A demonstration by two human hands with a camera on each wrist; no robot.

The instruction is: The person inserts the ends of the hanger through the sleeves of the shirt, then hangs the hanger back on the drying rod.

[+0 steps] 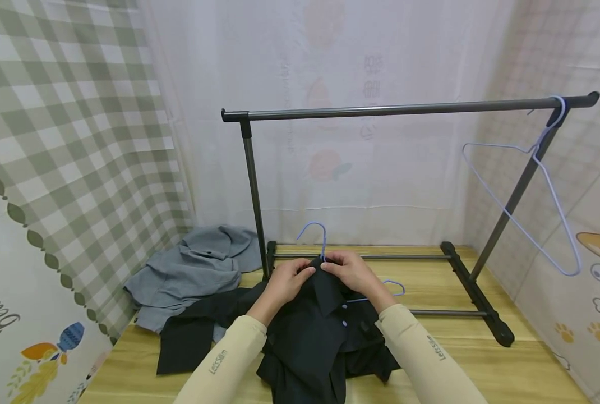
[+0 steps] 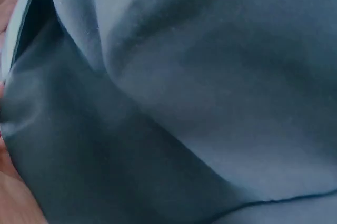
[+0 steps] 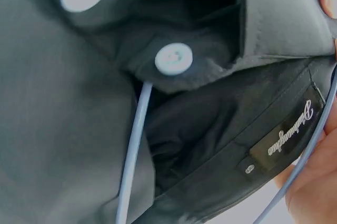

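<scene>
A black button-up shirt point(image 1: 305, 331) lies bunched in front of me, and the hook of a light-blue hanger point(image 1: 323, 238) rises out of its collar. My left hand point(image 1: 287, 283) pinches the left side of the collar point(image 1: 325, 289). On the other side, my right hand point(image 1: 355, 275) pinches the collar close beside the hook. The right wrist view shows white buttons point(image 3: 174, 59), a label point(image 3: 281, 134) inside the neck and blue hanger wire passing by the fingers. Dark cloth point(image 2: 184, 103) fills most of the left wrist view. The hanger's shoulders are hidden by the shirt.
A black metal clothes rack point(image 1: 406, 109) stands behind, with an empty light-blue hanger point(image 1: 537, 148) at the right end of its bar. A crumpled grey shirt point(image 1: 194, 275) lies at left. Another loop of blue wire point(image 1: 401, 287) shows on the wooden table point(image 1: 527, 370) beyond the right wrist.
</scene>
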